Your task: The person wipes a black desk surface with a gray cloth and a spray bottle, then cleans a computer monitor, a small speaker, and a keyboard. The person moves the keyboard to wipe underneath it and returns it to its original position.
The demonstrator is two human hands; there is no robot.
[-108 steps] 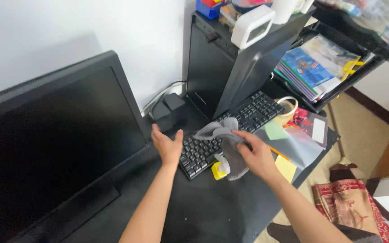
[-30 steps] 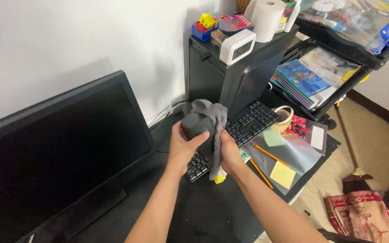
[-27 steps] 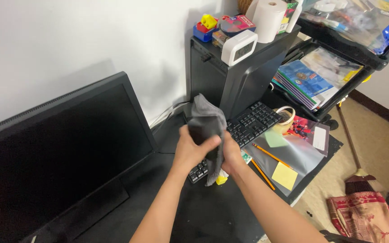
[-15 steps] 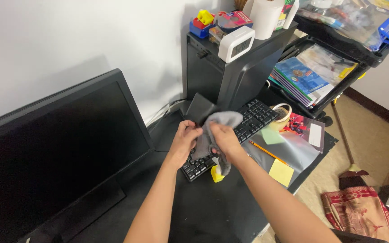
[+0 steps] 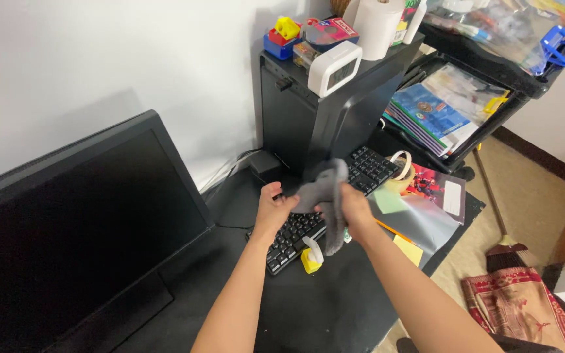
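Note:
My left hand (image 5: 271, 208) and my right hand (image 5: 356, 206) are both closed on a grey cloth (image 5: 325, 191), held bunched between them just above a black keyboard (image 5: 293, 236). One end of the cloth hangs down past my right palm. I cannot tell whether anything lies under the cloth. A small black speaker box (image 5: 266, 166) stands on the black desk (image 5: 322, 307) just behind my left hand. A small yellow and white bottle (image 5: 310, 257) lies by the keyboard's front edge, below the cloth.
A large black monitor (image 5: 67, 229) fills the left. A black computer tower (image 5: 315, 111) stands behind, carrying a white clock (image 5: 333, 67) and a paper roll (image 5: 377, 19). A tape roll (image 5: 400, 173), clear plastic sheet (image 5: 420, 219) and yellow note (image 5: 405, 248) lie right; a broom (image 5: 501, 242) stands on the floor.
A second ago my left hand held a black box up while my right rubbed it with the cloth. Both hands have since dropped toward the keyboard, and the box no longer shows in them.

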